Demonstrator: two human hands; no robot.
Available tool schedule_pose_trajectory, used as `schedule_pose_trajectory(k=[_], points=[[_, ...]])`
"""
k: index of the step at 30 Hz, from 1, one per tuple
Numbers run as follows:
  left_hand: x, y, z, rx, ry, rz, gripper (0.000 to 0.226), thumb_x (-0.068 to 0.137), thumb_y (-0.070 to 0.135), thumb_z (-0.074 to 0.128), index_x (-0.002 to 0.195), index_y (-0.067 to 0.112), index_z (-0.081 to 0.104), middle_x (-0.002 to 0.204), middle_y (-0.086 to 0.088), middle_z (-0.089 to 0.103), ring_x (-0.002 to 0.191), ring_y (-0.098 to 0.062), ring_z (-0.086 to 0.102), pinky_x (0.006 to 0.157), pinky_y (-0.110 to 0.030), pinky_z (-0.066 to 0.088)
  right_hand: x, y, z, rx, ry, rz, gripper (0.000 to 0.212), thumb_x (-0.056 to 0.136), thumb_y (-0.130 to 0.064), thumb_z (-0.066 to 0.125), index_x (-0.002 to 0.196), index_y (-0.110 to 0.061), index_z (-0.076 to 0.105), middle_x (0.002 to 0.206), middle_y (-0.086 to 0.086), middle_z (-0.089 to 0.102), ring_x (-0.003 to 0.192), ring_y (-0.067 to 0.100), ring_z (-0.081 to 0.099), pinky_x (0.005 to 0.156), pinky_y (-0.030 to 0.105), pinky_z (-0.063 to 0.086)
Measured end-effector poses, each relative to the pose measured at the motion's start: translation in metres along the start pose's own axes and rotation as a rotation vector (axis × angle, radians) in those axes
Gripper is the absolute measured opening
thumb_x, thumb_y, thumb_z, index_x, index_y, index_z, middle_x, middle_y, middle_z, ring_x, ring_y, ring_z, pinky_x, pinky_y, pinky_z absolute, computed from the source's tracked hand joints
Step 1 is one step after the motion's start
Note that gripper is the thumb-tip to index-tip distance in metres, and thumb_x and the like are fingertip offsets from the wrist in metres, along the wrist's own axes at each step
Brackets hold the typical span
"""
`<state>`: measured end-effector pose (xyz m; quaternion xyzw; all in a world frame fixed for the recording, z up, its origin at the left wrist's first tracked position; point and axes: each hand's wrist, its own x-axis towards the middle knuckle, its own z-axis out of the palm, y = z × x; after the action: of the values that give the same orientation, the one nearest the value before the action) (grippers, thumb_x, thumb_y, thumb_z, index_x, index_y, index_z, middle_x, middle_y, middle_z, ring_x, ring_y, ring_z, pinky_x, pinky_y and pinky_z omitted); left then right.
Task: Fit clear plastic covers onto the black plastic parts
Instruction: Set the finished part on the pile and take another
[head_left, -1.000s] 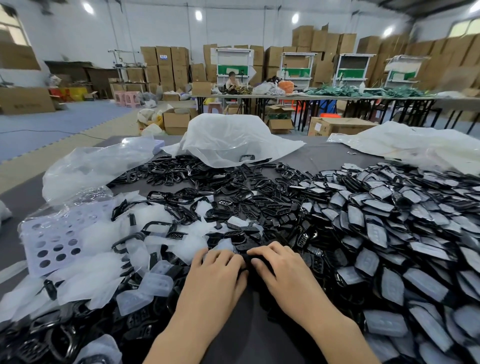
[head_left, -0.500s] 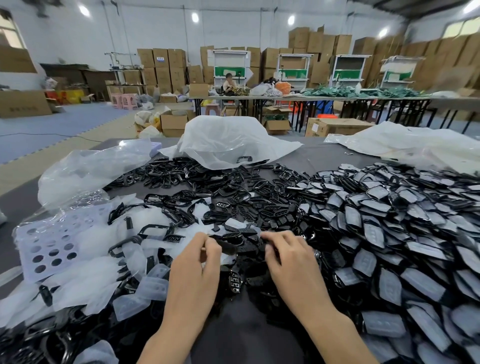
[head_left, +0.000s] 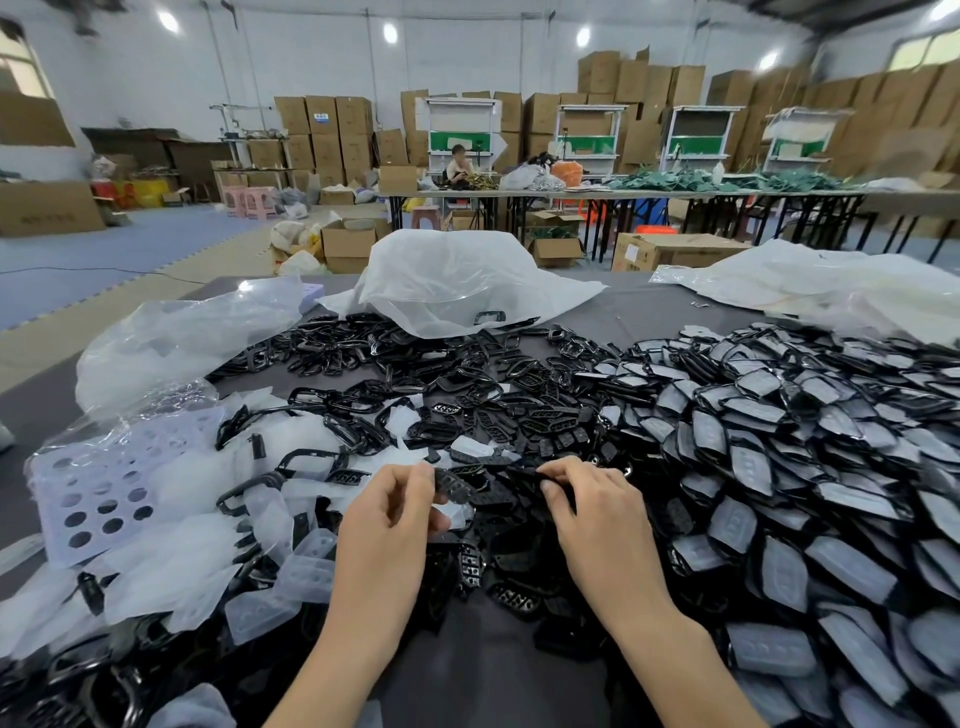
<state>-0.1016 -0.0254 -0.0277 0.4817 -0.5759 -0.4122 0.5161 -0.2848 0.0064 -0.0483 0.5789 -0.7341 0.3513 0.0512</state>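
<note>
My left hand (head_left: 396, 512) pinches a black perforated plastic part (head_left: 453, 484) between thumb and fingers, lifted just above the heap. My right hand (head_left: 592, 499) has curled fingers pinching a thin black piece (head_left: 522, 472) at the top of the loose pile of black parts (head_left: 483, 415). Clear plastic covers (head_left: 306, 571) lie scattered to the left of my hands. A large heap of black parts with covers fitted (head_left: 779, 467) fills the right side of the table.
A lilac tray with round holes (head_left: 98, 493) lies under clear plastic at the left. Crumpled plastic bags (head_left: 457, 280) sit at the table's far edge. Grey table cloth (head_left: 488, 670) shows between my forearms. Beyond are cartons, tables and a seated person.
Both hands moved away from me, from pressing together on the near pile to reaching into the loose black parts. The left hand has picked up a perforated part and raised it.
</note>
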Motion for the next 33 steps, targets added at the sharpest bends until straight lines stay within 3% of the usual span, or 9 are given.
schedule_pose_trajectory(k=[3,5,8,11,14,17,22,28,33], points=[[-0.001,0.0,0.001,-0.029,-0.006,-0.008,0.03,0.099,0.037,0.053,0.078,0.019,0.065,0.066,-0.003,0.071,0.065,-0.015,0.069,0.062,-0.02,0.047,0.0,-0.001,-0.003,0.15,-0.014,0.003,0.015,0.099,-0.028,0.057,0.11,-0.035,0.065,0.099,-0.023,0.064,0.099,0.004,0.055,0.091,0.027,0.043],[-0.002,0.001,0.002,-0.072,-0.01,-0.03,0.03,0.1,0.036,0.052,0.084,0.014,0.064,0.067,-0.004,0.072,0.061,-0.012,0.068,0.058,-0.013,0.047,-0.001,-0.001,-0.004,0.274,-0.082,0.023,0.021,0.099,-0.024,0.058,0.112,-0.039,0.064,0.102,-0.026,0.062,0.101,-0.002,0.056,0.087,0.014,0.042],[-0.002,0.002,0.002,-0.121,-0.036,-0.074,0.031,0.101,0.037,0.049,0.091,0.009,0.059,0.069,-0.006,0.074,0.059,-0.016,0.068,0.063,-0.022,0.049,-0.002,-0.001,-0.005,0.357,-0.108,0.014,0.035,0.099,-0.021,0.059,0.124,-0.045,0.06,0.108,-0.024,0.062,0.103,-0.006,0.056,0.083,0.003,0.04],[-0.003,0.003,0.002,-0.121,-0.068,-0.08,0.032,0.102,0.035,0.048,0.093,0.006,0.056,0.069,-0.007,0.075,0.056,-0.019,0.068,0.066,-0.029,0.051,0.0,-0.005,-0.007,0.488,-0.081,0.059,0.04,0.097,-0.022,0.061,0.126,-0.05,0.056,0.099,-0.023,0.063,0.096,-0.005,0.058,0.077,0.006,0.044],[-0.004,0.003,0.003,-0.093,-0.092,-0.073,0.022,0.1,0.027,0.052,0.094,0.006,0.052,0.061,-0.01,0.071,0.048,-0.017,0.061,0.053,-0.021,0.048,0.001,-0.009,-0.009,0.63,-0.064,0.132,0.031,0.095,-0.024,0.065,0.113,-0.05,0.06,0.1,-0.028,0.064,0.089,-0.002,0.062,0.072,0.009,0.048],[-0.004,0.002,0.004,-0.097,-0.088,-0.052,0.016,0.099,0.024,0.055,0.096,0.008,0.055,0.056,-0.01,0.065,0.045,-0.018,0.054,0.049,-0.024,0.046,0.001,-0.014,-0.009,0.8,-0.066,0.217,0.024,0.095,-0.023,0.066,0.101,-0.046,0.065,0.098,-0.02,0.07,0.081,0.007,0.068,0.067,0.022,0.057],[-0.004,0.006,0.006,-0.203,-0.08,-0.054,0.008,0.1,0.015,0.055,0.098,0.011,0.062,0.062,0.003,0.067,0.05,-0.015,0.062,0.048,-0.019,0.05,0.001,-0.017,-0.013,1.052,-0.047,0.347,0.019,0.093,-0.016,0.07,0.091,-0.035,0.072,0.084,0.0,0.073,0.056,0.007,0.064,0.044,0.016,0.044],[-0.004,0.001,0.007,-0.187,-0.072,-0.051,0.009,0.095,0.015,0.063,0.099,0.022,0.067,0.082,0.002,0.069,0.066,-0.013,0.067,0.064,-0.028,0.059,-0.003,-0.022,-0.007,1.121,-0.119,0.362,0.023,0.092,-0.011,0.069,0.094,-0.033,0.074,0.081,-0.004,0.069,0.068,0.008,0.067,0.06,0.018,0.052],[-0.008,-0.001,0.007,0.13,-0.035,0.247,0.017,0.09,0.019,0.07,0.09,0.037,0.067,0.088,0.017,0.067,0.087,0.001,0.061,0.072,-0.007,0.042,-0.009,-0.035,-0.003,1.163,-0.266,0.32,0.022,0.094,-0.003,0.065,0.101,-0.022,0.073,0.085,0.004,0.068,0.069,0.009,0.065,0.061,0.021,0.054]])
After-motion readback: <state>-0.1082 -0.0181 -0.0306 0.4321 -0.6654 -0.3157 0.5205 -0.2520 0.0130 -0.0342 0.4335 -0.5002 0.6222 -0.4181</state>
